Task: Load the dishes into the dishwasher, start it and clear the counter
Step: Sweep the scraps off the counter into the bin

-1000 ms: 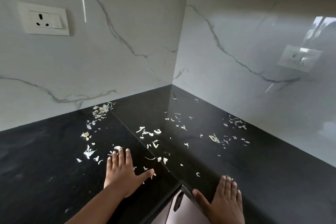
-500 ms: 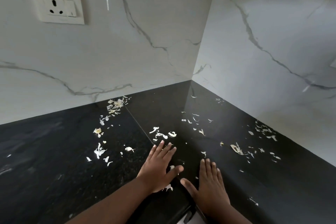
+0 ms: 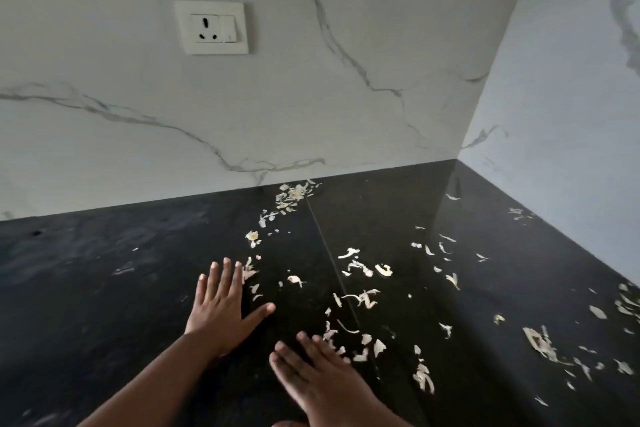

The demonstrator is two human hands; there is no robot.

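Peelings (image 3: pixel 360 298) litter your black counter (image 3: pixel 104 288). Your left hand (image 3: pixel 221 308) and right hand (image 3: pixel 322 374) lie flat, fingers straight, holding nothing.

Two walls meet in an inside corner at the right. The back wall (image 3: pixel 311 97) is glossy white marble-look panel with thin grey veins running diagonally. The side wall (image 3: pixel 571 114) has the same finish and one dark vein near its top. A white socket (image 3: pixel 211 27) with one switch is mounted on the back wall, left of centre, well above the base of the wall. Both walls end in a straight line at a polished black stone slab (image 3: pixel 104 288). A thin seam (image 3: pixel 329 253) crosses this slab from the back wall toward the near edge. Light is soft and even; the slab reflects the corner.
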